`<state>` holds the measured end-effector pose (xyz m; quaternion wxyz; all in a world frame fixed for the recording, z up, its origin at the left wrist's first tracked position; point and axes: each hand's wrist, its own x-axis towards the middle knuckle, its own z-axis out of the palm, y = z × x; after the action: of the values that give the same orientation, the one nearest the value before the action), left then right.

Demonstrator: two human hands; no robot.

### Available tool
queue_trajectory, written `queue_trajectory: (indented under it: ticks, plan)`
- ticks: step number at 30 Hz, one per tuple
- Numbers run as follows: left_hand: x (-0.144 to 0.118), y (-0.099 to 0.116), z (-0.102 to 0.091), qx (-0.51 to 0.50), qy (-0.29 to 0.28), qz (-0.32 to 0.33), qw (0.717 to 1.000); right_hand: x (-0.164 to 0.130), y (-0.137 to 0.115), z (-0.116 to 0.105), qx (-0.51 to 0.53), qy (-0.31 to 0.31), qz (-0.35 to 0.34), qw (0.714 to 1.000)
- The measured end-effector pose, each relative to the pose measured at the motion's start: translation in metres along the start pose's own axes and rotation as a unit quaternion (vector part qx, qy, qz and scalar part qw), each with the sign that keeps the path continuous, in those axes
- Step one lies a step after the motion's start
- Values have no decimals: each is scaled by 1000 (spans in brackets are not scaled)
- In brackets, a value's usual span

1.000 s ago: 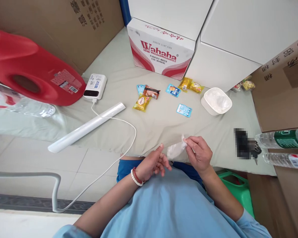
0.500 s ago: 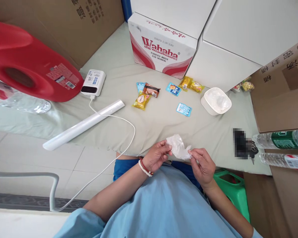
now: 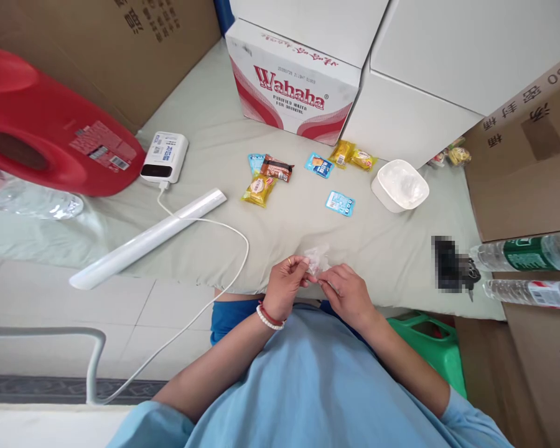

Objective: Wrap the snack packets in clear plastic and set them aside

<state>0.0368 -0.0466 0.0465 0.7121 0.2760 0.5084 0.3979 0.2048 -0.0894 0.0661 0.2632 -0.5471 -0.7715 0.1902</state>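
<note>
Between my two hands is a crumpled, thin, translucent plastic bag (image 3: 318, 256), close to the front edge of the cloth-covered surface (image 3: 205, 249). My left hand (image 3: 287, 280) pinches its left side between thumb and fingers. My right hand (image 3: 348, 289) has its fingertips closed at the bag's lower right, nearly touching the left fingers. Beyond the hands lie a light-blue sachet (image 3: 340, 203), a blue sachet (image 3: 319, 165), yellow-wrapped snacks (image 3: 259, 190) and a brown-wrapped snack (image 3: 277, 168). A white plastic tub (image 3: 400, 186) with something clear inside stands to the right.
A Wahaha carton (image 3: 294, 87) stands at the back. On the left are a red jug (image 3: 56, 124), a white device (image 3: 164, 157) with a cable (image 3: 242, 233), and a white tube-like strip (image 3: 149, 239). Water bottles (image 3: 527, 254) lie at right; a green stool (image 3: 434, 348) is below.
My right hand has moved left toward my left hand. The plastic bag, stretched out between them before, is now bunched up smaller. The view has shifted slightly.
</note>
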Motion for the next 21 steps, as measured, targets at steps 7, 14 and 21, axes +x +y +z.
queue_trajectory:
  ticks: [7, 14, 21]
  plan:
    - [-11, -1, -9, 23, -53, -10, 998, 7, 2, 8, 182, -13, 121, 976]
    - [-11, -9, -18, 28, -49, 4, 998, 10, 4, 6, 355, -50, 262, 896]
    - [-8, -3, -43, -5, -28, -32, 999, -5, 6, 23, 447, 150, 394, 789]
